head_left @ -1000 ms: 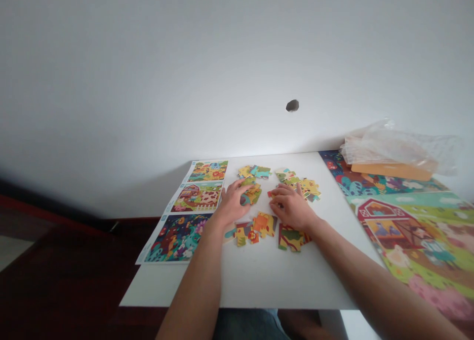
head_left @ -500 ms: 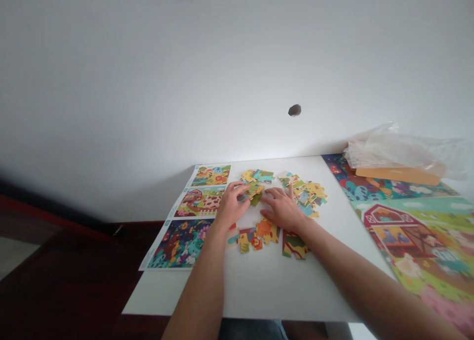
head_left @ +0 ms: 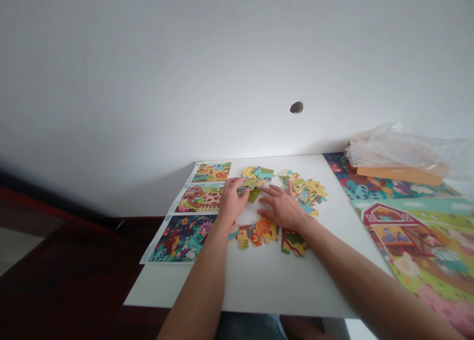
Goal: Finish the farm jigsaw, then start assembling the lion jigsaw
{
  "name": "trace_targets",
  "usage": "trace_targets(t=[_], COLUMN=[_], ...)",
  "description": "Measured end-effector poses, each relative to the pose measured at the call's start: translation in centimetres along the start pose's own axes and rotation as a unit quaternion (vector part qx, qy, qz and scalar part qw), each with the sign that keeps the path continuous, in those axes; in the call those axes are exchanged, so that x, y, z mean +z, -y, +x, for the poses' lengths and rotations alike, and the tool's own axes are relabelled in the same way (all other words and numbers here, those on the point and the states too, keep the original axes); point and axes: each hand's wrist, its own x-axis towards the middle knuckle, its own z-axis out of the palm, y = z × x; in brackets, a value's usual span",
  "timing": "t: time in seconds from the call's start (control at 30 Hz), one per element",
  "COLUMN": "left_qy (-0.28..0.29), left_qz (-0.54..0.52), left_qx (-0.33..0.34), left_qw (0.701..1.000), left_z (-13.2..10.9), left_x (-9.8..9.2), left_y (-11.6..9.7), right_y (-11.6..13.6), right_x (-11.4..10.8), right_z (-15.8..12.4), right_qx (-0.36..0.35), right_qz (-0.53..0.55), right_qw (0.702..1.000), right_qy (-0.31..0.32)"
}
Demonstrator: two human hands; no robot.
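Observation:
My left hand (head_left: 232, 201) is at the left edge of a loose group of puzzle pieces (head_left: 254, 182), thumb and fingers closed around a puzzle piece (head_left: 242, 189) that is mostly hidden. Beside it lies a plain green piece (head_left: 254, 195). My right hand (head_left: 281, 206) is spread above the white table, fingers apart and holding nothing, just right of the green piece. Past its fingertips sits a heap of yellow, blue and green pieces (head_left: 309, 194). Nearer to me are joined orange and yellow pieces with a lion (head_left: 256, 238), and a green and brown striped piece (head_left: 294, 243) partly under my right forearm.
A sheet with three printed pictures (head_left: 181, 238) lies along the left of the white table (head_left: 289, 285). On the right are a farm picture (head_left: 411, 241) and a dark forest picture (head_left: 355, 189), bearing an orange box (head_left: 400, 175) and clear plastic bag (head_left: 392, 149). A wall stands behind.
My left fingers have drawn back slightly from the grouped pieces, with the thumb nearer the fingers. My right hand stays spread in nearly the same place. The view has tilted a little.

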Motion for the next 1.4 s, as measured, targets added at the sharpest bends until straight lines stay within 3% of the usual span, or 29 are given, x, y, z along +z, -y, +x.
trace_targets(t=[0.23, 0.43, 0.6, 0.87, 1.07, 1.27, 1.4], left_qy=[-0.03, -0.031, 0.027, 0.1, 0.086, 0.089, 0.094], left_qz=[-0.006, 0.006, 0.057, 0.127, 0.12, 0.126, 0.121], left_qx=[-0.019, -0.016, -0.021, 0.004, 0.02, 0.037, 0.034], left_qw=[0.999, 0.999, 0.998, 0.987, 0.989, 0.987, 0.988], left_z=[0.0, 0.1, -0.1, -0.5, -0.4, -0.3, -0.2], left_x=[0.1, -0.2, 0.0, 0.3, 0.4, 0.7, 0.7], left_y=[0.1, 0.2, 0.6, 0.7, 0.6, 0.2, 0.2], right_y=[0.0, 0.3, -0.2, 0.0, 0.0, -1.2, -1.1], right_x=[0.1, -0.4, -0.1, -0.7, -0.7, 0.4, 0.5], right_z=[0.2, 0.3, 0.5, 0.5, 0.6, 0.7, 0.5], right_qx=[-0.03, 0.026, 0.068, 0.053, 0.09, 0.141, 0.082], right_qz=[0.052, -0.005, -0.016, 0.009, 0.016, 0.007, 0.027], right_qw=[0.996, 1.0, 0.998, 0.998, 0.993, 0.987, 0.995], right_qy=[0.068, 0.017, -0.001, -0.02, -0.076, -0.074, -0.052])
